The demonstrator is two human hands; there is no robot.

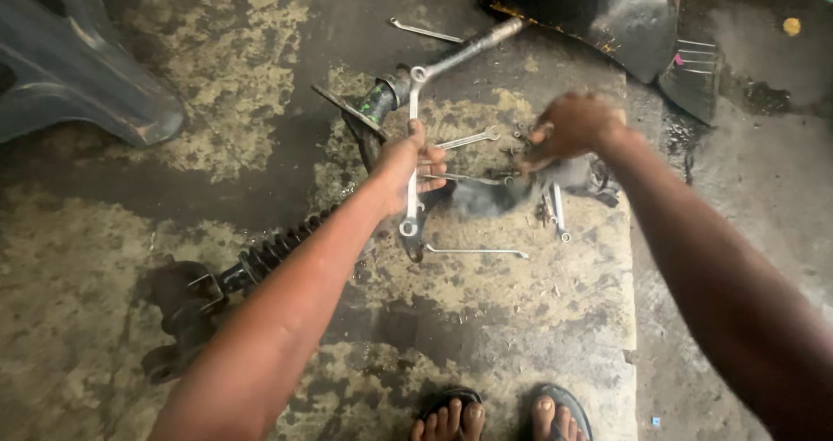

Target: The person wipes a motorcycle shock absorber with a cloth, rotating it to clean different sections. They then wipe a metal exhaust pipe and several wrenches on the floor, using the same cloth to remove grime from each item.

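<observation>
The left hand (415, 165) grips a long ring spanner (413, 150), fingers closed around its shaft, the top ring set on the metal tube (460, 55) of the part lying on the floor (538, 319). The right hand (573, 127) is blurred over small bolts; whether its fingers hold anything, I cannot tell. Better to keep the ring fully seated and pull steady. More spanners (475, 251) lie close; open floor is toward the feet.

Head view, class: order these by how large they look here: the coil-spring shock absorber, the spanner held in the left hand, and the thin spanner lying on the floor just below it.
1. Coil-spring shock absorber, the longest and bulkiest.
2. Spanner gripped by the left hand.
3. Thin spanner on the floor, shortest and slimmest.

The held spanner sits slightly nearer the camera, so its lead over the thin one is less certain.
</observation>
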